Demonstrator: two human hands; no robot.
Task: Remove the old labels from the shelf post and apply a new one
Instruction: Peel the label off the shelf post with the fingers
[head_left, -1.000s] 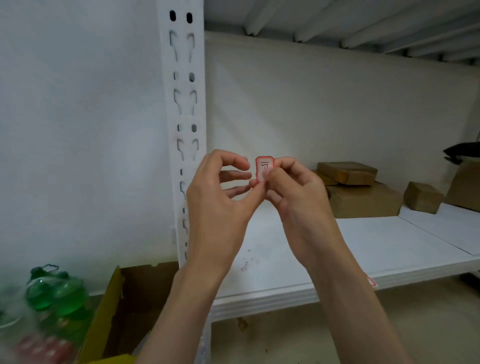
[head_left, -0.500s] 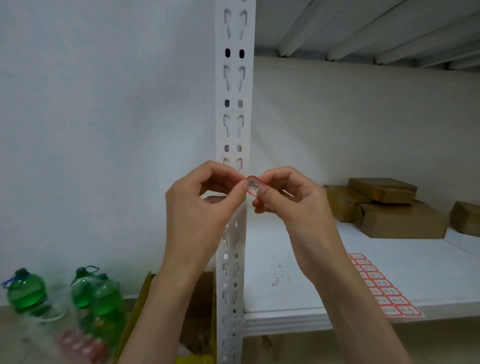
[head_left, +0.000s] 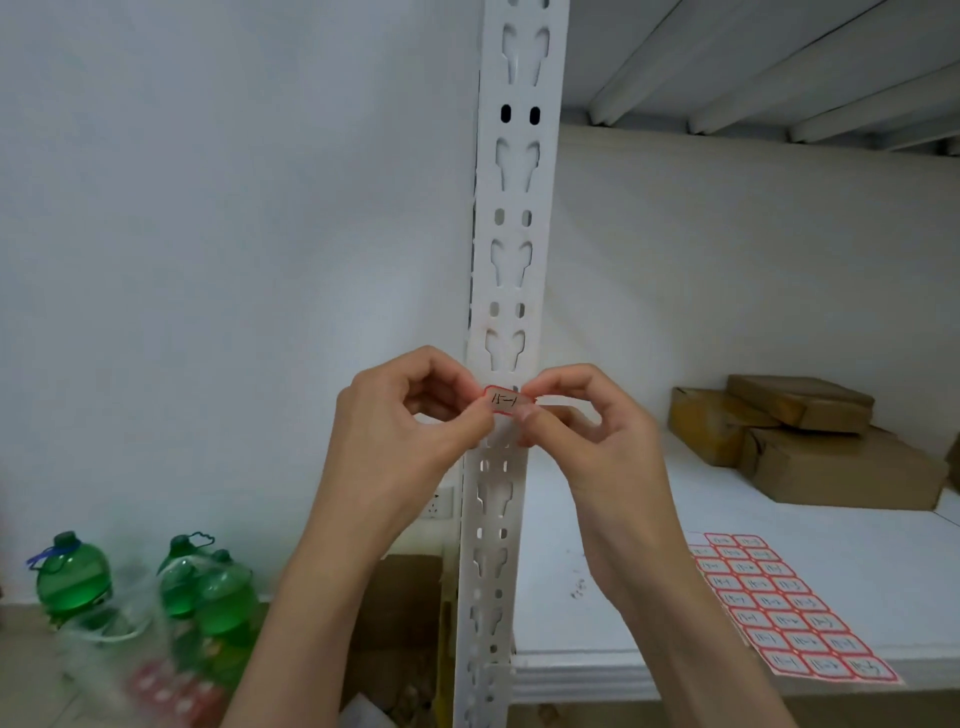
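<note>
We hold the red-bordered label (head_left: 508, 401) across the shelf post (head_left: 511, 234); left hand (head_left: 410, 421) grip pinching its left end; right hand (head_left: 587, 426) grip pinching its right end.

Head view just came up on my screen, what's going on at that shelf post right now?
A person holds a small red-bordered label between the fingertips of both hands, left hand and right hand, right in front of the white slotted shelf post. It looks lined up across the post, but whether it is stuck down can't be told. A sheet of similar labels lies on the white shelf, with cardboard boxes behind.
</note>
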